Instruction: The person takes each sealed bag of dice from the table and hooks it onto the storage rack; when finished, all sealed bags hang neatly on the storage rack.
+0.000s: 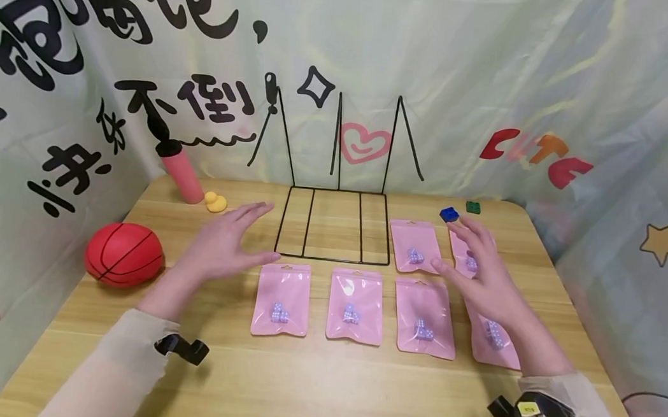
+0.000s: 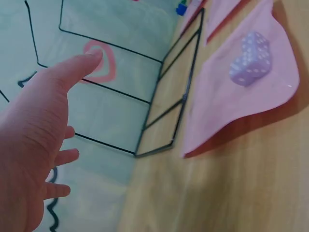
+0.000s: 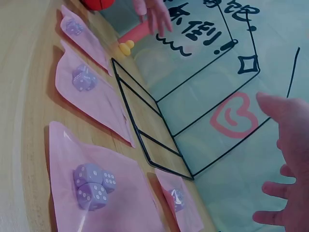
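My left hand [image 1: 224, 243] hovers over the table left of a black wire rack [image 1: 333, 259], fingers straight and thumb spread, holding nothing. On the right side, my right hand [image 1: 482, 272] is held likewise above the pink bags, its fingers extended and partly covering two of them. Several pink zip bags of purple dice lie flat: a left one [image 1: 280, 301], a middle one [image 1: 355, 307], one [image 1: 425, 317] beside it, and another [image 1: 414, 246] behind that. In the right wrist view, purple dice [image 3: 91, 186] show through a clear front.
A red ball [image 1: 124, 254] sits at the left edge. Behind it are a pink bottle-like cylinder [image 1: 183, 174] with a black top and a yellow duck [image 1: 216, 202]. Blue [image 1: 449, 214] and green toy bricks [image 1: 473, 207] lie at the back right. A printed curtain hangs behind.
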